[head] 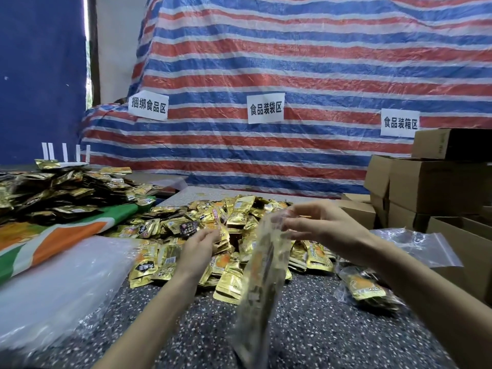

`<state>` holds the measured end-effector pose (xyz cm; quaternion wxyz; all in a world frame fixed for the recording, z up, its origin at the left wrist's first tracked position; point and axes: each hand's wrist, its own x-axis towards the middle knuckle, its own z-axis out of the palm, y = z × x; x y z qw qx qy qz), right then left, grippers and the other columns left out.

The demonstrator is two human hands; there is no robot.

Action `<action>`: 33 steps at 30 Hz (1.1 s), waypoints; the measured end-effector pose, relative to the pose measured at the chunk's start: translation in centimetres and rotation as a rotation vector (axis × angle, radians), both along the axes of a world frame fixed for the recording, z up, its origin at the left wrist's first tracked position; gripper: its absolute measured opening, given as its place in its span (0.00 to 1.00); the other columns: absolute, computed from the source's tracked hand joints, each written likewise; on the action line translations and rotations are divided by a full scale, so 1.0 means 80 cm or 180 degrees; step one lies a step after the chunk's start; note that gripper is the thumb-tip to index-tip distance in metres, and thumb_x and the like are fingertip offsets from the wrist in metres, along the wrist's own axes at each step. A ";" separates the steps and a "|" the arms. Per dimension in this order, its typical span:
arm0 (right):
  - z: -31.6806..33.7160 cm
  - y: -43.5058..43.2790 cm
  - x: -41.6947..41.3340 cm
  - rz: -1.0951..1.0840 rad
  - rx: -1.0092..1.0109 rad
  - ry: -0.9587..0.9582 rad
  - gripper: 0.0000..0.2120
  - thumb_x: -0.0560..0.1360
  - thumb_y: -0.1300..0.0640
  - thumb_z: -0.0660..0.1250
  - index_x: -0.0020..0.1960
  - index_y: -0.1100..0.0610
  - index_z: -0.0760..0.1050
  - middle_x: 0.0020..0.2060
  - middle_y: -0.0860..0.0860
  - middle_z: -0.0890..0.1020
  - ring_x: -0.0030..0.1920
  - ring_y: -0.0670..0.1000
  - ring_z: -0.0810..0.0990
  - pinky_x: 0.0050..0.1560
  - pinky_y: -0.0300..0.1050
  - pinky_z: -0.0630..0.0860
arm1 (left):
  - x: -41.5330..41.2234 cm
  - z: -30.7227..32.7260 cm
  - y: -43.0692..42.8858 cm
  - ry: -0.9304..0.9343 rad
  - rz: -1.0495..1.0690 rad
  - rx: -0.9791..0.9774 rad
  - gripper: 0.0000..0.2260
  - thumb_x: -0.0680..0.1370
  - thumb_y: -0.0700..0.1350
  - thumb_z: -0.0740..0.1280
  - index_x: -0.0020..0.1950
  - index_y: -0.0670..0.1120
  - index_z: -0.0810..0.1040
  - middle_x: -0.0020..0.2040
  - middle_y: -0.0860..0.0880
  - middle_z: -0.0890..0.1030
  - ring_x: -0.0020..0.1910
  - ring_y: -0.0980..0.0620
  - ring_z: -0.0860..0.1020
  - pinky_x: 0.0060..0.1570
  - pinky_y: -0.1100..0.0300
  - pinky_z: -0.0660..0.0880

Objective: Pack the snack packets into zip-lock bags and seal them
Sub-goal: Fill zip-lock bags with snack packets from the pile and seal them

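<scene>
Speckled tabletop [319,331] | right hand [326,227] pinched zip-lock bag [262,278], mouth up, hanging lengthwise | left hand [199,247] touched snack packets [241,209]; I couldn't tell its grip.

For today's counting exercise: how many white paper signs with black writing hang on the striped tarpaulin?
3: left sign, middle sign, right sign near the brown cardboard boxes, all on the striped tarpaulin. None appears hidden.

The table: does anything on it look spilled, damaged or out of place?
Nothing looks damaged. One dark packet lies in the heap of gold snack packets, just beyond the left hand; its colour differs from its neighbours, so it may belong elsewhere.
</scene>
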<state>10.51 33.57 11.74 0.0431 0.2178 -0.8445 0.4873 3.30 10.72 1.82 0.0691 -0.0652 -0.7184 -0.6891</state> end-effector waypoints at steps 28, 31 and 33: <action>-0.001 0.037 0.006 -0.1110 0.1624 0.0986 0.08 0.78 0.63 0.68 0.47 0.53 0.85 0.40 0.44 0.83 0.36 0.39 0.80 0.33 0.29 0.73 | 0.017 0.031 0.009 0.1123 -0.0431 0.0426 0.09 0.70 0.48 0.72 0.47 0.46 0.85 0.43 0.47 0.87 0.44 0.49 0.86 0.45 0.61 0.80; -0.003 0.034 0.005 -0.1108 0.1541 0.1062 0.09 0.78 0.63 0.68 0.48 0.53 0.85 0.39 0.42 0.82 0.36 0.41 0.81 0.33 0.32 0.75 | 0.018 0.034 0.009 0.1139 -0.0379 0.0246 0.08 0.70 0.49 0.72 0.46 0.50 0.86 0.42 0.50 0.87 0.42 0.54 0.84 0.43 0.63 0.79; -0.003 0.034 0.003 -0.1126 0.1395 0.1174 0.09 0.78 0.63 0.68 0.47 0.52 0.85 0.38 0.43 0.83 0.36 0.42 0.80 0.33 0.31 0.74 | 0.018 0.035 0.009 0.1195 -0.0306 0.0124 0.06 0.71 0.50 0.71 0.45 0.54 0.86 0.42 0.52 0.87 0.40 0.57 0.83 0.41 0.63 0.79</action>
